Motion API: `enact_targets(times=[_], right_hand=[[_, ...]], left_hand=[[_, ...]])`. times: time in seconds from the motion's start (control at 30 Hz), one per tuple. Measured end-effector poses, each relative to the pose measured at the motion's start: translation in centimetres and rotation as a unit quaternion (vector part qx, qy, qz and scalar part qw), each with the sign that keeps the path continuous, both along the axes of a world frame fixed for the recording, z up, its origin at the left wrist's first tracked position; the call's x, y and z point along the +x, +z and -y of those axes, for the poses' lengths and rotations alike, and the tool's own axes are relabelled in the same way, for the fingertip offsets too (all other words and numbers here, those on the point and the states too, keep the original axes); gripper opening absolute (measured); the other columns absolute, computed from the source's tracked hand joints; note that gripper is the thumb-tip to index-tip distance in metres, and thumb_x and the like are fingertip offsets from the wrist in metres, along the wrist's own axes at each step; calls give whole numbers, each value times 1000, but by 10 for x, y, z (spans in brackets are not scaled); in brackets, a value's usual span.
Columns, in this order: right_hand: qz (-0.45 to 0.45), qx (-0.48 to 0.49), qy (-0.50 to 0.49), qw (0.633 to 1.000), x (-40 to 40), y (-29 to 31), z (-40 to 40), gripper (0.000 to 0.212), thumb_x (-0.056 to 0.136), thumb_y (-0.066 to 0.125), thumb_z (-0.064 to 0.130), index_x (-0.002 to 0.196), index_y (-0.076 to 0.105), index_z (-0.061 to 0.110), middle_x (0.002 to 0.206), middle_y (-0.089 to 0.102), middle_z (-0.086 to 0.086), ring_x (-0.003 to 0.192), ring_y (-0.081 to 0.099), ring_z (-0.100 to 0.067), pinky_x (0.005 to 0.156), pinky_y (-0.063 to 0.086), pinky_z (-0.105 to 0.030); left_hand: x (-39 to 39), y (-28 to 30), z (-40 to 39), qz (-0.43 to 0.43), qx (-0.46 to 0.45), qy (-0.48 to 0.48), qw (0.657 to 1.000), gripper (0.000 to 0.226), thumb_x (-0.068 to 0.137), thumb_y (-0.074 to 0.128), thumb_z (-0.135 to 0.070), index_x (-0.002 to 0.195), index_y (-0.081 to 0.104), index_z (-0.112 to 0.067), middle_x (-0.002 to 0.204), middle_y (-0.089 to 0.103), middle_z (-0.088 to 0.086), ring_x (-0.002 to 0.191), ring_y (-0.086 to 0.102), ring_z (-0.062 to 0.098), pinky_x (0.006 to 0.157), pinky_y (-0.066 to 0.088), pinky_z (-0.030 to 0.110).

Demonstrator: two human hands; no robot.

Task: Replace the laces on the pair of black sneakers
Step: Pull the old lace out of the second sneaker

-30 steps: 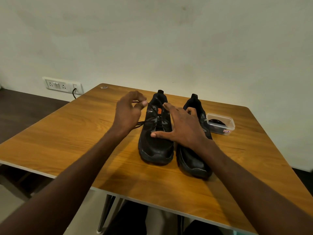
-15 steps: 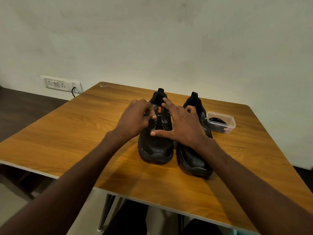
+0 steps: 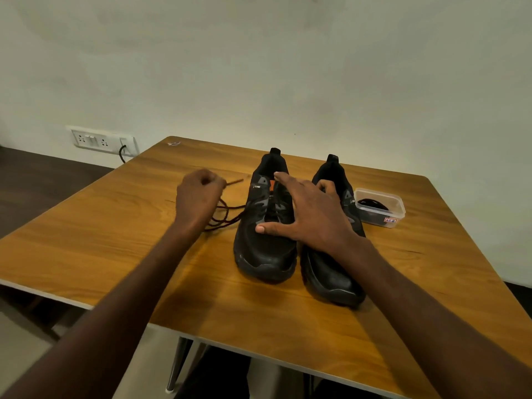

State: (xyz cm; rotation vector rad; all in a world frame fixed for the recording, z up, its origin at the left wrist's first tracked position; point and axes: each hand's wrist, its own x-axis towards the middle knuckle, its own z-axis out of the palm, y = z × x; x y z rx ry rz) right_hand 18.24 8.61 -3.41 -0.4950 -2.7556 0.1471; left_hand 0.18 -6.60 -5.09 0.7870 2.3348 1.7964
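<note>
Early going, I judge: the left hand is fisted round the old lace, drawing it leftward out of the left sneaker, which the right hand steadies with splayed fingers; the right sneaker stays laced, with replacement laces in the far-right plastic container

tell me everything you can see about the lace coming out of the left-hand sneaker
The lace is a thin, dark cord, seemingly braided fabric. One end stays threaded in the left sneaker; the rest trails left, curving slack over the wooden table. The left hand grips it in a fist, the tip poking out toward the shoe. The right hand rests flat on the sneaker.
</note>
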Motion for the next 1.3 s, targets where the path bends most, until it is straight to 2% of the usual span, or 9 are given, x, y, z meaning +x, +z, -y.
enact_targets(times=[0.07,0.1,0.2,0.33,0.5,0.63,0.83,1.13,1.3], right_hand=[[3,-2,-2,1000,1,0,1,116,70,51,97,162,18,35,163,39,4,147,34,-17,122,16,-48],[3,-1,0,1000,-1,1,0,116,70,50,98,162,18,36,164,38,4,148,33,-17,123,15,-48],[3,1,4,1000,-2,-1,0,115,69,48,99,161,18,36,164,38,5,150,33,-15,124,12,-49],[0,3,11,1000,-2,-1,1,110,72,48,97,160,21,36,163,40,7,149,35,-14,123,15,-50],[-39,43,16,998,-5,-3,-2,71,96,33,82,152,38,38,156,48,12,142,43,-10,115,26,-50],[-59,55,-15,997,-9,11,-5,34,103,44,59,131,54,41,130,65,17,116,59,-8,110,32,-48],[-37,29,-50,998,-14,30,-5,24,94,62,57,113,60,42,101,66,19,98,64,-8,117,28,-49],[31,-48,-80,995,-27,34,22,25,98,56,31,111,75,42,151,49,15,134,49,-13,120,20,-61],[19,-98,-58,993,-34,29,29,14,97,67,42,101,78,35,156,42,21,140,44,-12,116,24,-62]], left_hand=[[3,-16,1,-135,-237,37,961,18,90,67,-23,108,66,-20,124,59,6,120,55,28,99,44,50],[5,-24,-1,-191,-281,48,939,30,87,68,-23,117,64,-23,136,51,6,132,45,29,108,34,56],[14,-32,-10,-282,-112,8,953,33,95,60,-23,127,61,-29,151,45,-3,145,37,19,119,21,57],[15,-25,-30,-191,69,-196,959,32,109,46,-33,136,61,-29,142,58,-9,136,52,15,109,47,53],[7,-35,-30,-237,63,-216,945,31,111,45,-28,137,61,-27,138,56,-11,130,55,11,104,51,38],[8,-36,-28,-231,82,-197,949,29,112,45,-24,135,64,-24,137,57,-10,130,56,11,102,50,25],[15,-32,-29,-231,120,-148,954,21,110,50,-17,125,65,-19,122,64,-7,117,63,14,91,51,21],[14,-36,-26,-262,119,-132,949,24,108,52,-19,127,65,-19,123,65,-8,114,64,12,88,56,26],[14,-36,-25,-295,89,-109,945,29,109,48,-27,130,66,-20,129,63,-9,113,64,5,85,55,21]])
